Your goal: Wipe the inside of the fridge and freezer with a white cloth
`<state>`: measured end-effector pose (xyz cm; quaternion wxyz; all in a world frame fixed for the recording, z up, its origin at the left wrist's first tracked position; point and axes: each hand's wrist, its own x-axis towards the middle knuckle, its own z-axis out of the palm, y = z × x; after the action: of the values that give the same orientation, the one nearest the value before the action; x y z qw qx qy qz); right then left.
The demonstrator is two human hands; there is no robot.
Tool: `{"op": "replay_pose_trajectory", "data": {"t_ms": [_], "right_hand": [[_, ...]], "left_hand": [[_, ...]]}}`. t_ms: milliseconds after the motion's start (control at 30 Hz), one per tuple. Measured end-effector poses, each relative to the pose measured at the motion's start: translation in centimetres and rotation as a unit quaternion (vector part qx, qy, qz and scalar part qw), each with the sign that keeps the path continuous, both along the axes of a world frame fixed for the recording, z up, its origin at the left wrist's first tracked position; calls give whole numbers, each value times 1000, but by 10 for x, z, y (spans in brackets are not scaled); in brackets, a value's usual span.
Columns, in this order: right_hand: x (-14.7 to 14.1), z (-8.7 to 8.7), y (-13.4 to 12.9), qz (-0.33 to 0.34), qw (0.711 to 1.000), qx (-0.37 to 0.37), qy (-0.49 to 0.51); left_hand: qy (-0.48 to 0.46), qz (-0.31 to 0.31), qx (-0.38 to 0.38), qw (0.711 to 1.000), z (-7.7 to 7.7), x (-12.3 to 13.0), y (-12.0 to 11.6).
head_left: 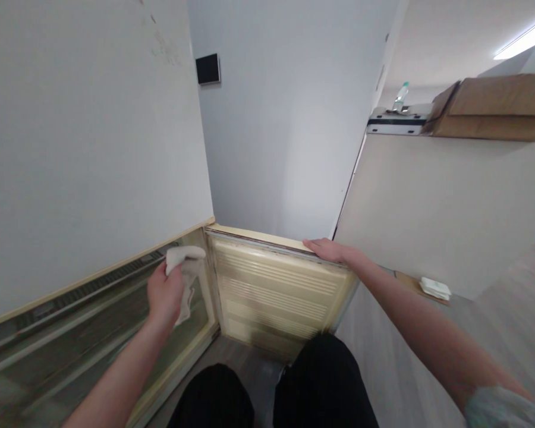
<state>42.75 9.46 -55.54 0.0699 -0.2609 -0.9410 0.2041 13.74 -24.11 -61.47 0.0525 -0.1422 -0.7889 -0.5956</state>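
At left, a cream-framed cabinet (181,371) stands open, its inside too blurred to make out for certain. The left hand (166,291) is closed around a crumpled white cloth (186,254), bunched at the top and hanging loose below, at the far end of that opening. To the right of it stands the open cream door (271,279), ribbed inside, with dark marks along its upper edge. Farther right, the right hand (327,249) lies unclenched on the door's top edge, fingers pointing left
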Motion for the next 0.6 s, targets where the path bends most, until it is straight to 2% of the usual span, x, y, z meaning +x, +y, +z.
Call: {"op": "replay_pose_trajectory", "data": {"t_ms": [100, 200, 267, 367, 433, 533, 600], "right_hand": [[1, -3, -4, 9, 1000, -1, 9], [3, -3, -10, 34, 999, 15, -15], [4, -2, -15, 32, 999, 18, -26], [6, 3, -28, 14, 999, 19, -35], [6, 7, -36, 12, 998, 34, -55], [6, 14, -47, 12, 995, 44, -86], [5, 18, -52, 13, 994, 36, -102]], "left_hand": [[38, -32, -28, 998, -3, -4, 52], [92, -71, -33, 993, -17, 26, 88], [155, -87, -34, 984, -27, 51, 101], [256, -96, -67, 960, -32, 66, 103], [303, -99, -100, 942, -28, 52, 97], [324, -95, -136, 931, -19, 19, 86], [333, -98, -157, 925, -13, 15, 83]]}}
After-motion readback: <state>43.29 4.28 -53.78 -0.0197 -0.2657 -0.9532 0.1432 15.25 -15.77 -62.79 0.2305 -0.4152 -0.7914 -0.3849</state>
